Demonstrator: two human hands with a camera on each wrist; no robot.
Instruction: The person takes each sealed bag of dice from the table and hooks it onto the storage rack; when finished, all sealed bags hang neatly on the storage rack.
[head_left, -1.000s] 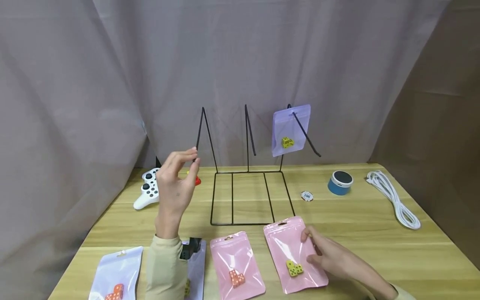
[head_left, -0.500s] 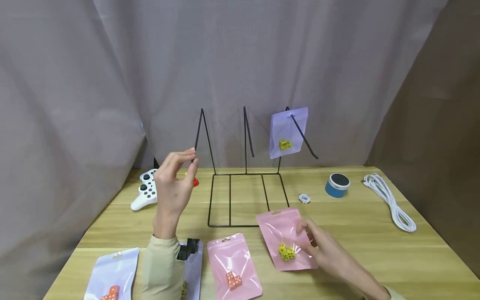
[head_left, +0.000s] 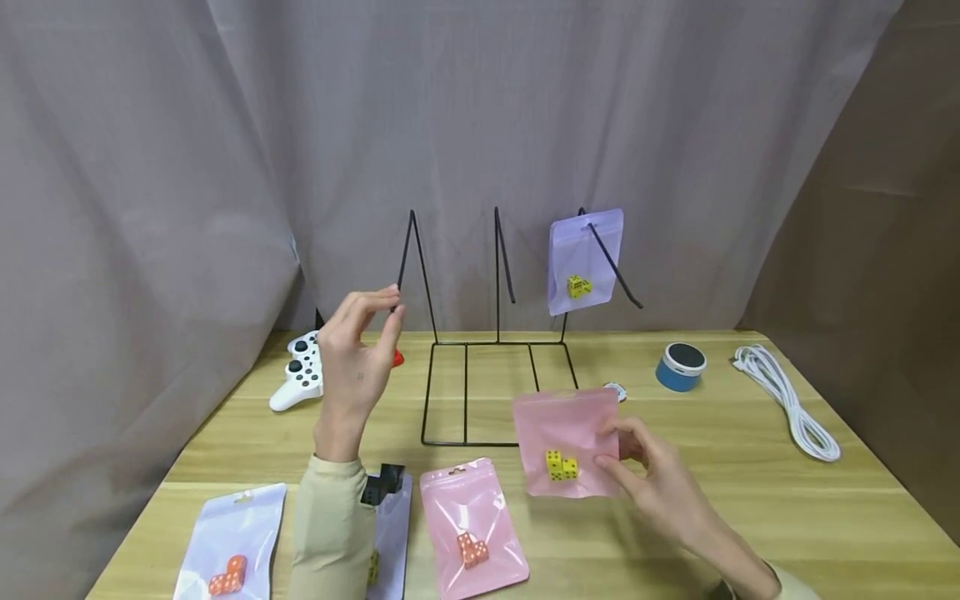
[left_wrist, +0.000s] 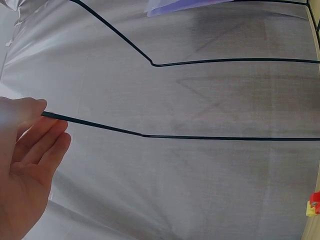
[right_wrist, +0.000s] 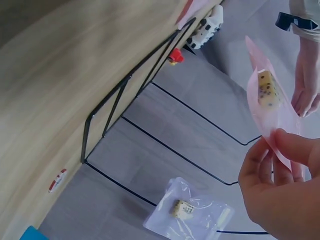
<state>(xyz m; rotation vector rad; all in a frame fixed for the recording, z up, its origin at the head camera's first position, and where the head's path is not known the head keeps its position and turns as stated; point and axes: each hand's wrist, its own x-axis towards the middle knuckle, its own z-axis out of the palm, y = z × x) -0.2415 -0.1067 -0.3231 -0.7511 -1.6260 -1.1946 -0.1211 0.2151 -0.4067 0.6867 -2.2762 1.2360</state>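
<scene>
The left hand (head_left: 355, 367) is pinching the tip of the left hook (left_wrist: 100, 126) on a wire rack (head_left: 466, 400). The right hand (head_left: 663, 487) is grasping a pink bag (head_left: 566, 423) of yellow dice (head_left: 561, 467) by its right edge, holding it above the surface (head_left: 705, 442) near the rack.

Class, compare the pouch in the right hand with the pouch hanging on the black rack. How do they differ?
The held pouch is pink; the hanging pouch is purple. The right hand pinches the held pouch at its side edge, while the hanging pouch is on the black rack. Both are see-through and contain yellow dice.
</scene>
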